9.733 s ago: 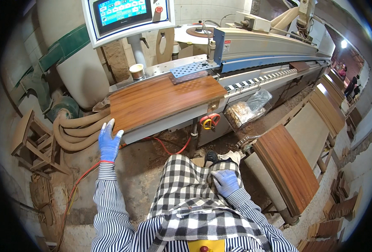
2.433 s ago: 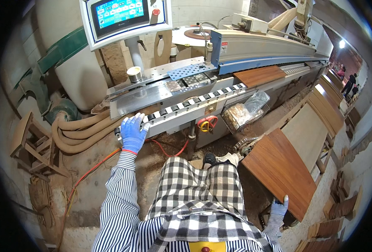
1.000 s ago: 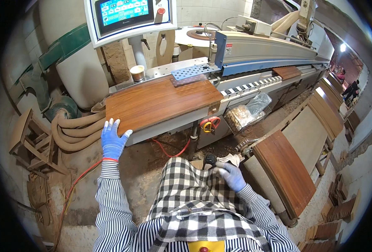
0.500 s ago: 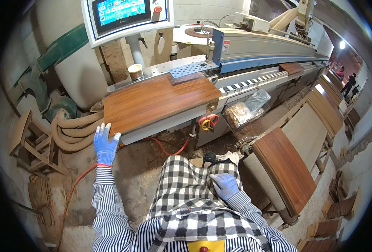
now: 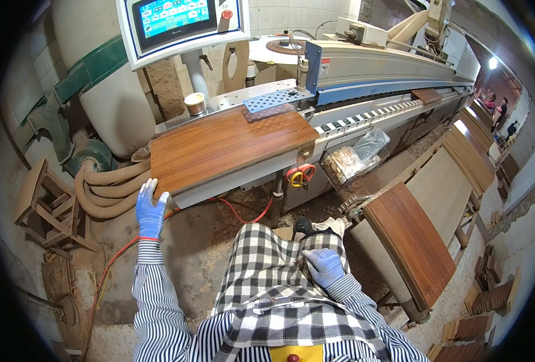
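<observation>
My left hand, in a blue and white work glove, rests its fingertips on the near left corner of a brown wood-grain panel. Its fingers are apart and not wrapped round the edge. The panel lies flat on the infeed end of a long edge-banding machine, its far right part under a blue perforated plate. On the thigh of my checked apron lies my right hand, gloved the same way, fingers stretched out and holding nothing. Farther along the machine sits a smaller brown panel.
A control screen stands above the machine's left end, near an open tin. Scissors and a wire basket hang at its front. A brown panel lies on the conveyor at right. Hoses and a wooden stool are at left.
The smaller panel has travelled farther along the machine, away from me. Distant people at the far right have shifted. My hands stay practically where they were.
</observation>
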Demonstrator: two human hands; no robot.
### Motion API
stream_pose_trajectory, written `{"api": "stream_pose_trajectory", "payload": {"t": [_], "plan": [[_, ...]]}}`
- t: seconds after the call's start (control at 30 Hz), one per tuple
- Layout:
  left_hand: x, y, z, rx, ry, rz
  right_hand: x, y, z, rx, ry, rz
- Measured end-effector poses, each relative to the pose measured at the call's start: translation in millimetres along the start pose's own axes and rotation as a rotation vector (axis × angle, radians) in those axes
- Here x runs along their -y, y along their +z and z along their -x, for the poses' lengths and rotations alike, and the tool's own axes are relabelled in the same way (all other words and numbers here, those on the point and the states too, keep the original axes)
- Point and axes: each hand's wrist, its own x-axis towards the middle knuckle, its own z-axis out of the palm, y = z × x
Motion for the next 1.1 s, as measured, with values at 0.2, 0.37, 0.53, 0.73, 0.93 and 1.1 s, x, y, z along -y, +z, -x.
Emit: {"api": "stream_pose_trajectory", "payload": {"t": [0.2,0.37,0.53,0.73,0.93,1.1], "plan": [[-10,5,-5,-0.014,-0.02,0.024,1,-1,-1,0.01,0.008,-0.004],[-34,23,-11,-0.009,-0.068,-0.016,-2,0,2,-0.042,0.025,-0.063],[-59,54,-19,-0.006,-0.009,-0.103,-12,-7,7,-0.313,0.255,-0.219],[-97,76,-28,-0.075,0.272,-0.284,-88,-34,8,-0.367,0.513,0.078],[-98,83,-28,-0.058,0.361,-0.259,-164,-61,-7,-0.101,0.522,0.534],[-100,83,-29,-0.046,0.35,-0.269,-207,-56,-3,0.054,0.484,0.612]]}}
